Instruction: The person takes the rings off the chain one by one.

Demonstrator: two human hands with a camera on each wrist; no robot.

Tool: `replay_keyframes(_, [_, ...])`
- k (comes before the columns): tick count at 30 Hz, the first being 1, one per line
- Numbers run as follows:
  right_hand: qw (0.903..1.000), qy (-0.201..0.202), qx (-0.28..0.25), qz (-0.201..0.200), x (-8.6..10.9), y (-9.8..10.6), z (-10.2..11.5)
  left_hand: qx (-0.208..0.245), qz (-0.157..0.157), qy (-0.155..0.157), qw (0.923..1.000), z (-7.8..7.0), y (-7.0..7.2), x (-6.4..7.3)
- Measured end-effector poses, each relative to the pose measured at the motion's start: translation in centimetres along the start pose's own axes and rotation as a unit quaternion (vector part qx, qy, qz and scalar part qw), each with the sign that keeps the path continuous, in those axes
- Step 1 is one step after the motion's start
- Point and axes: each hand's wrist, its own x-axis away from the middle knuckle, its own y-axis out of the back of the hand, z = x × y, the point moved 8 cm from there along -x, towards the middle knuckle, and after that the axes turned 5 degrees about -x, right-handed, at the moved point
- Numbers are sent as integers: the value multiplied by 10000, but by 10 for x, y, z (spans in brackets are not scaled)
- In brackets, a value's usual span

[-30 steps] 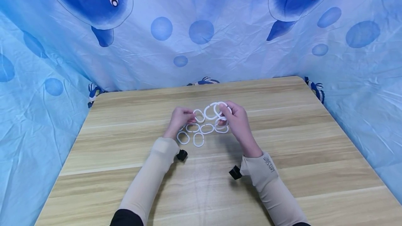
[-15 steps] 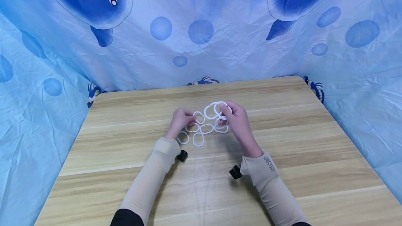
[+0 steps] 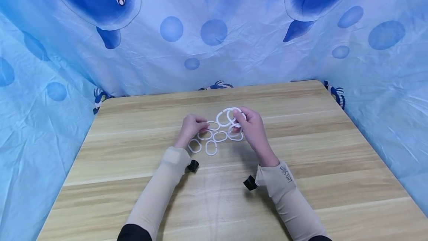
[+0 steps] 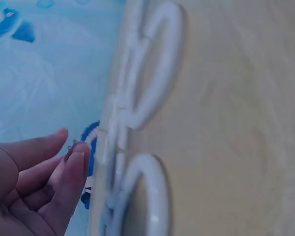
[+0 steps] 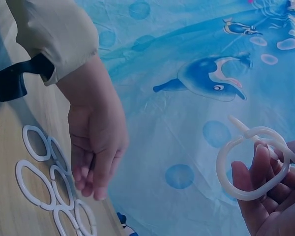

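My right hand (image 3: 253,126) pinches a white plastic oval link (image 5: 221,168), raised off the table; a second link overlaps it, and part of each is behind the fingers. My left hand (image 3: 191,126) hovers at the far end of the group, thumb and fingers loosely bent. A gap shows between its thumb tip and fingers in the left wrist view, with no link there. Closest to its fingertips lies a white link (image 3: 219,126). More white links (image 3: 220,142) of the same kind spread over the wooden table (image 3: 214,203), edge to edge or overlapping.
A blue curtain (image 3: 133,66) with dolphin pictures rises behind the table's back edge and along both sides. Black wrist cameras (image 3: 250,183) stick out from the beige sleeves (image 3: 274,181).
The link at my left fingertips stood tilted up and now lies flatter; the left fingers have let go of it. My right hand keeps its links in nearly the same place.
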Motion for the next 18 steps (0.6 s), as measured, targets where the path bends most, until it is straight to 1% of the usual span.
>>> replay_keyframes(4, [10000, -26, -3, 11, 0, 1, 0, 392, 151, -70, 9991, -5, 2, 7])
replay_keyframes(7, [10000, -33, 73, 24, 1, 1, 0, 622, 257, -147, 9976, -13, 3, 15])
replay_keyframes(10, [9999, -32, 139, 37, 1, 1, -1, 865, 375, -237, 9953, -22, 2, 23])
replay_keyframes(14, [9999, -13, 118, 29, -1, 2, -1, 1311, 539, -307, 9894, -36, 1, 35])
replay_keyframes(18, [10000, 43, 87, 14, -1, 2, 0, 1522, 646, -423, 9853, -52, 1, 48])
